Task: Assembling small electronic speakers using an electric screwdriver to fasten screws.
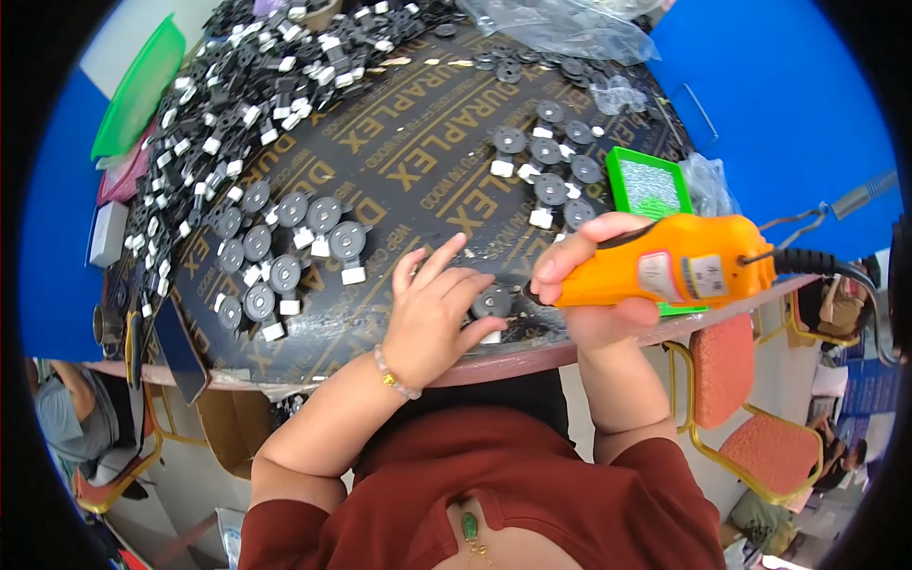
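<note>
My right hand point(608, 285) is wrapped round an orange electric screwdriver point(679, 258), which lies nearly level. Its black tip points left, just beside a black round part point(491, 302) with a white block at its lower edge. That part lies on the dark table point(380, 190) near the front edge. My left hand point(432, 318) rests there with thumb and index finger at either side of the part, its other fingers raised and spread. A metal hook and black cord point(807, 261) run from the tool's back end to the right.
Groups of similar round parts lie to the left point(285, 271) and back right point(546, 150). A heap of black and white pieces point(275, 85) covers the far left. A green tray of small screws point(651, 185) stands at right. Clear plastic bags point(570, 33) lie at the back.
</note>
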### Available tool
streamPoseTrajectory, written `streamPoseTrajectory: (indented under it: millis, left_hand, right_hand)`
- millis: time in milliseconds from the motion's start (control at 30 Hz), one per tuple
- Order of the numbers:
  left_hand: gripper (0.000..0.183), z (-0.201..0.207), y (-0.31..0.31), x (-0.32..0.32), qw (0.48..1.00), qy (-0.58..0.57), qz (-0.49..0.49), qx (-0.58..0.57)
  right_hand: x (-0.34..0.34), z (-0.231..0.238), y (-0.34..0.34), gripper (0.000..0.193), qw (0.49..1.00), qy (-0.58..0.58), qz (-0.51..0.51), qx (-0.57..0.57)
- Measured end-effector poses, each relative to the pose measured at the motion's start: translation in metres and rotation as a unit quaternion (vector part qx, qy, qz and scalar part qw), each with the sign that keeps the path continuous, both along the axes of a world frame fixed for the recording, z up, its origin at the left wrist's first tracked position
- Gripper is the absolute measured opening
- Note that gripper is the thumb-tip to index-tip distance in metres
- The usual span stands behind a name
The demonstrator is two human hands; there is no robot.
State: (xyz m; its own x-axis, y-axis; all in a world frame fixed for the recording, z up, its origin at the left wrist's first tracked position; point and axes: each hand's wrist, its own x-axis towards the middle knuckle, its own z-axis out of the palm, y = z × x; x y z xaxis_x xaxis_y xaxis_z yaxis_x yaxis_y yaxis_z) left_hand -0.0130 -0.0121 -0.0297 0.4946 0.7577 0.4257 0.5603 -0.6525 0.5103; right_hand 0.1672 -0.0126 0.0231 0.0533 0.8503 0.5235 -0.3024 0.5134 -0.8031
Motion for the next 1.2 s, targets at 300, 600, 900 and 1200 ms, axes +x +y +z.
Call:
streamPoseTrajectory:
  millis: [300,600,900,1200]
  left_hand:
    - [0.047,0.002,-0.003,0.007,1.000,0.015,0.011,0.017]
    - [0.051,0.005,-0.003,0.006,0.999,0.030,0.018,0.022]
    - [0.051,0.007,-0.004,0.007,0.999,0.028,0.019,0.012]
    - [0.045,0.001,-0.001,0.005,1.000,0.019,0.002,0.002]
  right_hand:
    - [0.127,0.010,-0.021,0.069,0.927,-0.145,-0.344,0.027]
    - [0.147,-0.012,-0.026,0.066,0.927,-0.111,-0.357,0.044]
    - [0.145,-0.009,-0.027,0.069,0.929,-0.115,-0.351,0.040]
    - [0.080,0.028,-0.029,0.077,0.972,-0.024,-0.155,0.172]
